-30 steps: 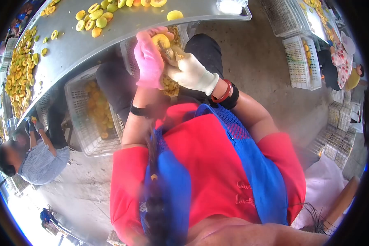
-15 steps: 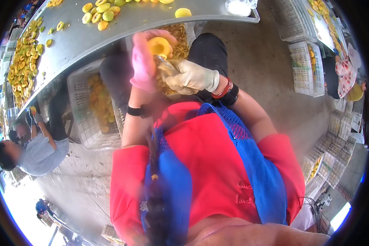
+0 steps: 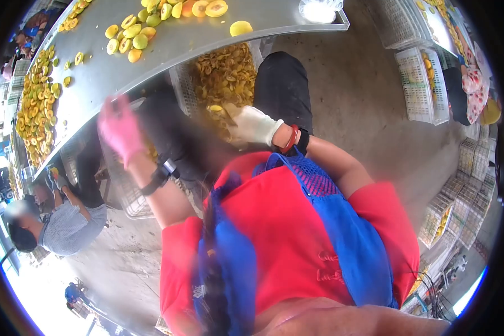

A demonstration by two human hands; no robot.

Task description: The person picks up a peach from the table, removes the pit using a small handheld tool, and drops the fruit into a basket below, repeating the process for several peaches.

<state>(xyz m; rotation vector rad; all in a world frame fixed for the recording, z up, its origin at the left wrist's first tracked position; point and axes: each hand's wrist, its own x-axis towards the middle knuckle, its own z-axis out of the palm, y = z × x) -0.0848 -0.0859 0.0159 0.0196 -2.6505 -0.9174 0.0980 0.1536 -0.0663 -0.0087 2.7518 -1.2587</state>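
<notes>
Head view: our right hand (image 3: pixel 256 125) hovers over the crate (image 3: pixel 182 84), perhaps to contain scraps; our left hand (image 3: pixel 119 130), outside; we can't tell either grip.

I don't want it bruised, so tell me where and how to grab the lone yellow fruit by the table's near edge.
Grip the lone yellow fruit by its opposite sides, coming from above, over the near edge of the table. Its upper face looks smoothly domed, and the bare metal around it should leave room for fingertips.
</notes>
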